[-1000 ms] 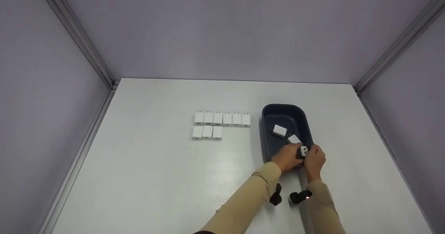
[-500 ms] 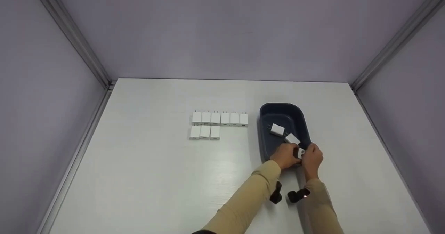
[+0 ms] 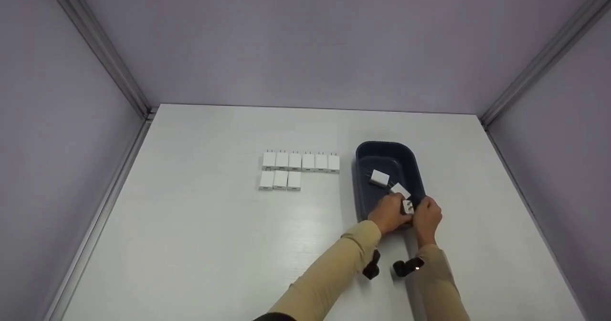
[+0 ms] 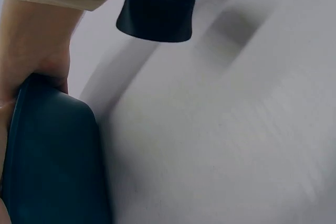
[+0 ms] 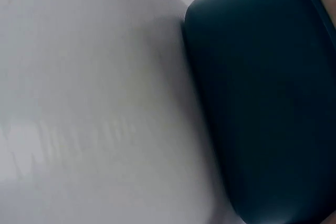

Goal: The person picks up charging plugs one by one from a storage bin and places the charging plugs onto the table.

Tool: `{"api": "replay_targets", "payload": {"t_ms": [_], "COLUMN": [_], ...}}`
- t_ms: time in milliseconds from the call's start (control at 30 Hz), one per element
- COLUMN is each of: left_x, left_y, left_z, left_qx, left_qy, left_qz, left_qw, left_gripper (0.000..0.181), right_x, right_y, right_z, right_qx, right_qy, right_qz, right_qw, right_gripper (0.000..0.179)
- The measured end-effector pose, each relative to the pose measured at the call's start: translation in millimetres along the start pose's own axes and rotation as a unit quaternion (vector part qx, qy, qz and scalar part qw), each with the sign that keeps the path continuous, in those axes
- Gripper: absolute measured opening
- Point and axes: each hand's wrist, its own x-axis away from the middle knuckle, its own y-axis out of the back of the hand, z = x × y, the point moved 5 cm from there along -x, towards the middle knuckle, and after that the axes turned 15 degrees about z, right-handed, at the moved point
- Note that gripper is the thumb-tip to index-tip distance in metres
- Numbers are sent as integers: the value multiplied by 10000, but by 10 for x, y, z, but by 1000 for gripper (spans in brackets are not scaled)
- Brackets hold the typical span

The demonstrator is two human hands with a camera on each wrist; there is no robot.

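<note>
In the head view my left hand (image 3: 389,212) pinches a white plug charger (image 3: 407,207) over the near end of a dark blue plastic bin (image 3: 360,192). Its two metal prongs face up. My right hand (image 3: 426,217) curls its fingers over the bin's near right rim, close beside the charger. Two more white chargers (image 3: 380,178) (image 3: 400,190) lie askew inside the bin. Both wrist views mostly take in the bin's outer wall (image 4: 58,150) and the table. Part of my right hand (image 4: 37,51) appears in the left wrist view, against the bin's corner.
Left of the bin, several white chargers (image 3: 308,162) stand side by side in a row, prongs away from me. A shorter row of three chargers (image 3: 280,181) sits in front of its left half. Purple-grey walls (image 3: 305,44) border the white table (image 3: 191,244).
The charger in my left hand has turned so its prongs show more clearly, and it has shifted slightly left, away from my right hand. The rows look unchanged.
</note>
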Motion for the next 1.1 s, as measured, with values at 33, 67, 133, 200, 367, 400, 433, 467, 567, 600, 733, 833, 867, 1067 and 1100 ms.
{"api": "replay_targets", "payload": {"t_ms": [33,67,133,200,367,400,433,467,567,600,733,833,867,1067,1100], "left_x": [11,22,50,79,147,157,168,182,215,221,239,257,266,283,284], "left_y": [12,24,58,94,152,158,164,173,216,238,356,453,483,600,614], "left_z": [2,-1,-10,-18,-33,-32,-32,-31,-21,-14,31,76,90,183,198], "left_qx": [51,80,174,297,385,357,326,317,350,410,676,758,787,968,1024], "left_qy": [-61,-146,-331,-492,-683,-719,-744,-773,-877,-887,-959,-974,-990,-985,-987], "left_qz": [-89,-187,-378,-545,-773,-835,-888,-949,-1162,-1223,-1652,-2120,-2266,-2684,-2721], "left_qw": [9999,9997,9986,9969,9939,9933,9927,9920,9887,9877,9792,9694,9658,9534,9517], "left_gripper": [33,33,33,32,36,37,38,38,40,41,44,43,42,41,41], "right_x": [1,-1,-8,-15,-28,-28,-28,-28,-27,-26,-21,-16,-14,-14,-16], "right_y": [-2,-2,-4,-5,-13,-16,-18,-22,-29,-29,-21,-15,-16,-9,-8], "right_z": [4,9,12,15,8,4,-2,-7,-20,-20,-11,-7,-9,-26,-31], "right_qx": [42,74,103,134,131,118,95,78,63,70,158,158,154,154,140], "right_qy": [21,50,66,99,101,87,78,73,72,85,111,104,96,38,47], "right_qz": [-12,-28,-16,2,62,73,75,80,87,88,87,119,137,139,141], "right_qw": [10000,10000,9999,9999,9998,9999,9999,9999,9999,9999,9998,9997,9997,9998,9998], "right_gripper": [35,35,36,36,35,35,35,35,35,35,34,34,35,35,35]}}
